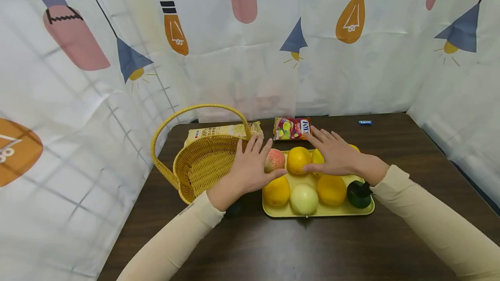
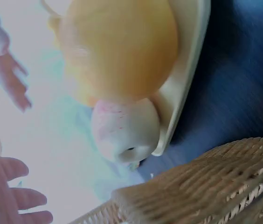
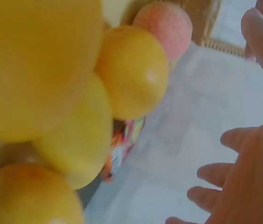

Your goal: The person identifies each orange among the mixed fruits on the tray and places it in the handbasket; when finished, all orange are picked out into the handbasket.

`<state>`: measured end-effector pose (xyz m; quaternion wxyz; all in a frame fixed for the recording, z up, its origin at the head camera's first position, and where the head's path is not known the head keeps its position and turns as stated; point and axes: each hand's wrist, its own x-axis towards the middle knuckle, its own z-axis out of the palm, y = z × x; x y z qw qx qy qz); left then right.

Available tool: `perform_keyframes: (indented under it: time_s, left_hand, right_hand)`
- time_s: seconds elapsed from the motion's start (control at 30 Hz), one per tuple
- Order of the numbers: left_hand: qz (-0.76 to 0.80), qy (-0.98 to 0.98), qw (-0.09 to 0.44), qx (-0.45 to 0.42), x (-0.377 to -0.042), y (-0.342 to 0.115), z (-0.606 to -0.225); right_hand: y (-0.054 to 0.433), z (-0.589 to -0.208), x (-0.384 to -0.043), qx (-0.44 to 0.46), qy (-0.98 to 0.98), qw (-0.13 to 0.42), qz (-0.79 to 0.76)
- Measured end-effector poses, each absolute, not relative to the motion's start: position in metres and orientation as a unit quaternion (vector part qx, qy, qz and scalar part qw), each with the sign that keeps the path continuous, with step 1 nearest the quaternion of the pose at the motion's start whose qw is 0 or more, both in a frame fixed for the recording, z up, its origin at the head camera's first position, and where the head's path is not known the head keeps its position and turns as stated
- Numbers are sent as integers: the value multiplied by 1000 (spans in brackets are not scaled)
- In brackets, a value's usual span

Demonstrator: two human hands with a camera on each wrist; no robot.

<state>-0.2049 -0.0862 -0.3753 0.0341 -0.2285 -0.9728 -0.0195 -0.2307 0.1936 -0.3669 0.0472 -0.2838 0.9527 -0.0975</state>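
Holding fruit (image 1: 304, 199), the yellow tray (image 1: 301, 179) lies below both outspread hands (image 1: 250, 166) (image 1: 337, 155).

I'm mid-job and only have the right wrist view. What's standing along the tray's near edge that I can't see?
Observer: The head view shows a pale green round fruit at the near edge of the yellow tray, between two larger yellow-orange fruits.

Operator: Got it. Is the left hand gripping the basket?

Observer: No, the left hand has its fingers spread and grips nothing; I can't tell whether it touches the wicker basket.

Operator: And the tray's near right corner?

Observer: A dark green item sits there, partly behind the right sleeve.
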Motion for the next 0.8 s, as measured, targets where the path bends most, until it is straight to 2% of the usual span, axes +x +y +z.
perform_keyframes:
  time_s: [0.07, 0.17, 0.5, 0.67, 0.73, 0.8]
  left_hand:
    - [-48, -970, 64, -229, -199, -93, -370]
    - [-118, -954, 137, -237, -190, -106, -363]
    - [-339, -797, 444, -231, -169, -159, -353]
    - [-408, -677, 593, -153, -159, -184, -349]
    - [-430, -639, 629, -106, -155, -192, -347]
    - [-457, -623, 632, -55, -149, -200, -349]
  right_hand:
    - [203, -369, -232, -278, 953, 41, -112]
    - [219, -370, -234, -262, 954, 39, -140]
    - [277, -383, -241, -200, 949, 36, -242]
    - [295, -396, -240, -195, 948, 37, -250]
    - [299, -402, -239, -194, 947, 39, -254]
    - [301, -409, -239, -192, 946, 44, -258]
